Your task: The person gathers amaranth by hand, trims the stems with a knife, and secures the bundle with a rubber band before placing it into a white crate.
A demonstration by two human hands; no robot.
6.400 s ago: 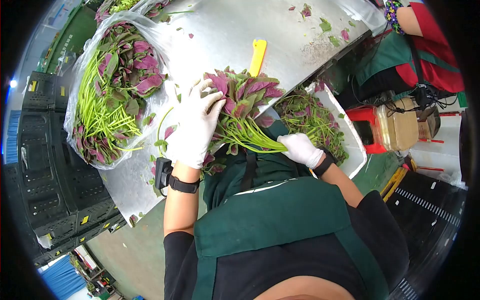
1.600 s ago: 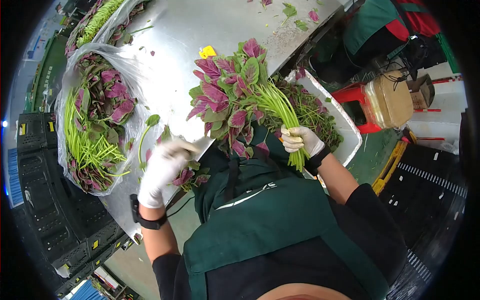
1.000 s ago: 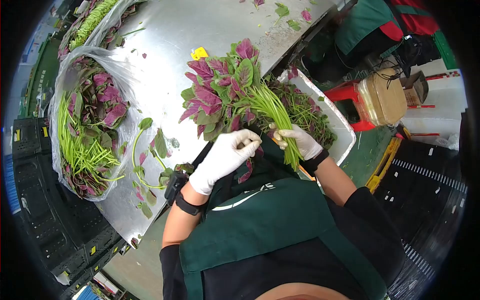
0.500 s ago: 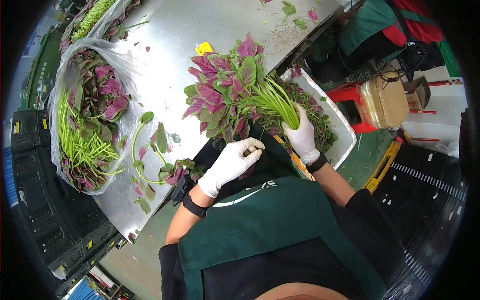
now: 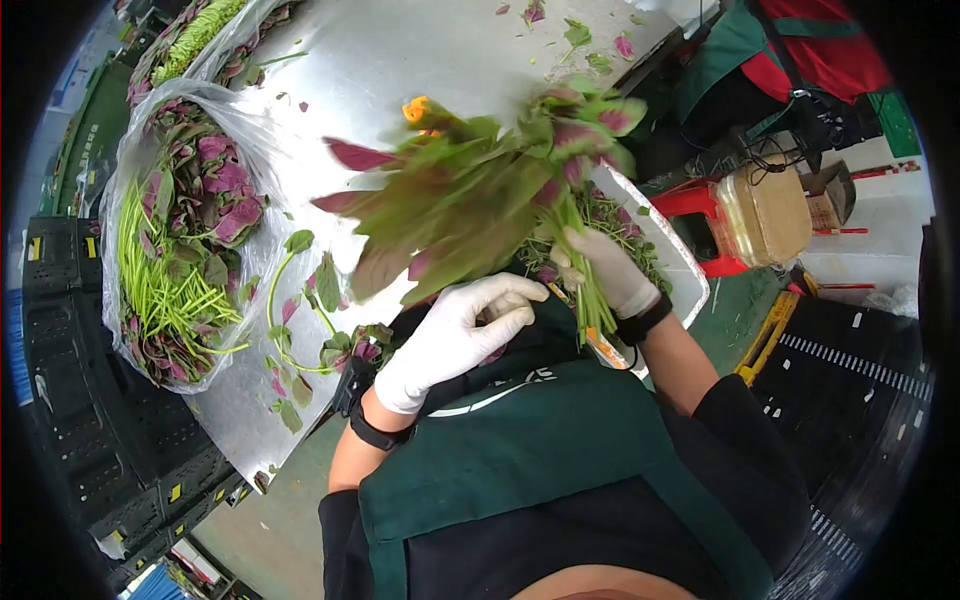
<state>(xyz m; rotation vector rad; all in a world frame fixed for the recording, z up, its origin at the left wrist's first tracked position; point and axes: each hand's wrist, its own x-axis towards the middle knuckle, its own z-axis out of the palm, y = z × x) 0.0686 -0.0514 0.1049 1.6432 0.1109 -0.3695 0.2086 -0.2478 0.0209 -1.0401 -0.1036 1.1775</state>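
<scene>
A bunch of purple and green leafy stems (image 5: 480, 185), blurred by motion, fans out over the edge of the metal table. My right hand (image 5: 610, 272), in a white glove, is wrapped round its green stems. Below the leaves and a little to the left, my left hand (image 5: 470, 325), also gloved, has its fingers curled with thumb and fingertips close together; whether anything small is between them cannot be made out. Left of it on the table lie loose stems with leaves (image 5: 328, 285).
Clear plastic bags of leafy stems (image 5: 185, 240) lie on the metal table (image 5: 330, 90). A white-rimmed box (image 5: 690, 260) of leaves is at the right, near a red stool (image 5: 700, 215). Black crates (image 5: 90, 370) stand left. A co-worker (image 5: 720, 65) is at the upper right.
The bunch has swung round, its leaves spreading wider and its stems now pointing downward. My right hand has turned with it. My left hand has shifted slightly, its fingers still curled.
</scene>
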